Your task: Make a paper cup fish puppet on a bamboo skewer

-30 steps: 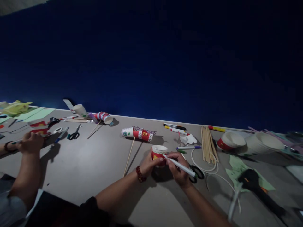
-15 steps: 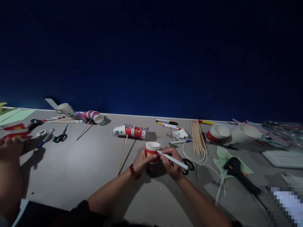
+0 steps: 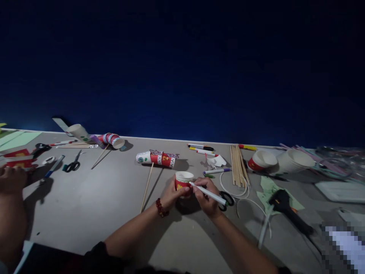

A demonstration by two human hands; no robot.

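Observation:
A red and white paper cup (image 3: 182, 184) stands upright in my left hand (image 3: 171, 194), its thumb pressed across the front. My right hand (image 3: 207, 195) pinches a white marker pen (image 3: 211, 195), whose tip meets the cup's right side just under the rim. Green marks run along the white band there. Behind the cup lies a decorated paper-cup figure (image 3: 156, 158) on a wooden stick (image 3: 146, 187). Black-handled scissors (image 3: 226, 201) rest beside my right hand, partly hidden by the pen.
Wooden sticks (image 3: 237, 165), a white cord (image 3: 228, 186) and a purple-capped marker (image 3: 216, 171) lie right of the cup. Farther right are a black glue gun (image 3: 289, 213) and paper cups (image 3: 295, 161). At far left, another person's hand (image 3: 13, 179) holds red paper cups (image 3: 18, 161).
Both hands keep their hold on the cup and the marker pen, almost unmoved. The view has shifted very slightly.

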